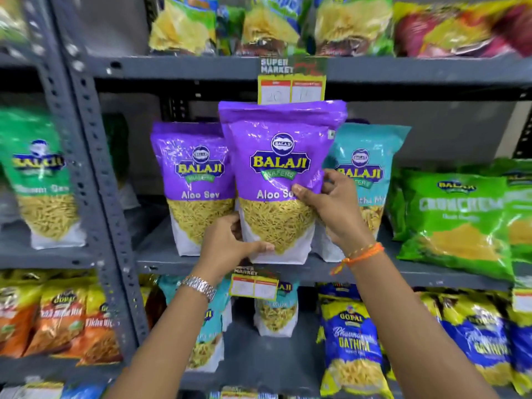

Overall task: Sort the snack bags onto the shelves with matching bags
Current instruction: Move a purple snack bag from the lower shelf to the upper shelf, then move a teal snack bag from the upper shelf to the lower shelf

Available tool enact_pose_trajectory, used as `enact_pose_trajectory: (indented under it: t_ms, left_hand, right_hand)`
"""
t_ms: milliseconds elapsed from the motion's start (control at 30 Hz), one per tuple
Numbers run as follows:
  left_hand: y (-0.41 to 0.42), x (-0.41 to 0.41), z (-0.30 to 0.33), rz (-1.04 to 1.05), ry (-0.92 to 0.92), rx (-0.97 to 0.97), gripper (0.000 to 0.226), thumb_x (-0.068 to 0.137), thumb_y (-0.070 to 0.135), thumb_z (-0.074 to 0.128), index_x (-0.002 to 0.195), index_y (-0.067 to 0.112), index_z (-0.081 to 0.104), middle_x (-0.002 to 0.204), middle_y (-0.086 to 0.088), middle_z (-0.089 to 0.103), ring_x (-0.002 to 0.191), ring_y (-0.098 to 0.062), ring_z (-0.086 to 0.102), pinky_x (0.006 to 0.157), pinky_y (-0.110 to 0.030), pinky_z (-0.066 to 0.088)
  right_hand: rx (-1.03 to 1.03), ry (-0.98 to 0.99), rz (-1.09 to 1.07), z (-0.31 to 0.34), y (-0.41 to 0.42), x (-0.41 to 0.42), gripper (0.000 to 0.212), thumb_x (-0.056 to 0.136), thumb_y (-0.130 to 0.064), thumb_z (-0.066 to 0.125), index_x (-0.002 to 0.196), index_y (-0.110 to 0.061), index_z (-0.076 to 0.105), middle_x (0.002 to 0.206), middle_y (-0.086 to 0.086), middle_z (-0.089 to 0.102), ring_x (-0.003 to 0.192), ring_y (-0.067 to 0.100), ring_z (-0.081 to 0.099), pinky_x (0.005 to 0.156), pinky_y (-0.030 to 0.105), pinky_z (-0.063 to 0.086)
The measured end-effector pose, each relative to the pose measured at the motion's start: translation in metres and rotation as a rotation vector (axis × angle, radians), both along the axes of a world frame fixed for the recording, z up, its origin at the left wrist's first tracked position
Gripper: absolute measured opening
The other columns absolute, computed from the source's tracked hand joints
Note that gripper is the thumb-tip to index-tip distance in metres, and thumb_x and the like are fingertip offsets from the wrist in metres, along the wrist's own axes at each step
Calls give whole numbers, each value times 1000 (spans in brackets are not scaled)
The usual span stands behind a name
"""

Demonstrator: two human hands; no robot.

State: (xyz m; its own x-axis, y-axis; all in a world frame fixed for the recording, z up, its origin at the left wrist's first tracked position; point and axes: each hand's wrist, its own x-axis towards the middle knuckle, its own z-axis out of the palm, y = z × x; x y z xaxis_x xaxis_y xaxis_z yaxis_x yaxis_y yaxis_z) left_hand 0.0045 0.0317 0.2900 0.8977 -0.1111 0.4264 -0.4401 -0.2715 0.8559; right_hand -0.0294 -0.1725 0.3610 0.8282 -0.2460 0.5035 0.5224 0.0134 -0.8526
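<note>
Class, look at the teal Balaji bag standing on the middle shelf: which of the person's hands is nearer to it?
Right. The right hand grips the held purple bag's right edge, directly in front of the teal bag. The left hand holds the purple bag's lower left corner, farther away.

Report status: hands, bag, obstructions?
Both hands, left and right, grip purple Aloo Sev bag. Beside matching bag on middle shelf. Nothing blocking.
</note>
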Motion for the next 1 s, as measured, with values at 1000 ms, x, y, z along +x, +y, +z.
enact_pose_trajectory:
  t_ms: [1000]
  left_hand:
    - [-20, 21, -31, 168, -37, 55, 60, 60, 36, 98, 111, 24, 69, 108, 2, 79, 95, -15, 77, 92, -46, 64]
  right_hand:
    - [-433, 84, -271, -45, 13, 2, 45, 86, -26, 65, 127, -22, 49, 123, -6, 63, 114, 12, 62, 103, 38, 50]
